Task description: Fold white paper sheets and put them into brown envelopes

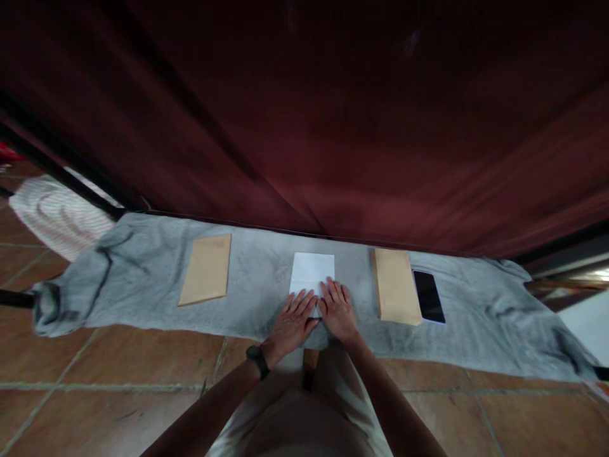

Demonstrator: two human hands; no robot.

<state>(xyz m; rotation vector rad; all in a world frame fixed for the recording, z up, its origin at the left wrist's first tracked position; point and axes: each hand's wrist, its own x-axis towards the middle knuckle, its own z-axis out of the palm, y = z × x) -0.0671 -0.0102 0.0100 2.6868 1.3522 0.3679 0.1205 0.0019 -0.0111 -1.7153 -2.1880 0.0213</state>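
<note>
A white sheet of paper lies on a grey cloth spread over the tiled floor. My left hand rests flat on the paper's near edge, fingers stretched out. It wears a dark watch on the wrist. My right hand lies flat beside it, fingers together and extended, also pressing on the paper's near edge. The two hands touch at the thumbs. Neither hand holds anything.
A brown envelope lies on the cloth to the left. A stack of brown envelopes lies to the right, with a black phone beside it. A dark red curtain hangs behind. Brown floor tiles are in front.
</note>
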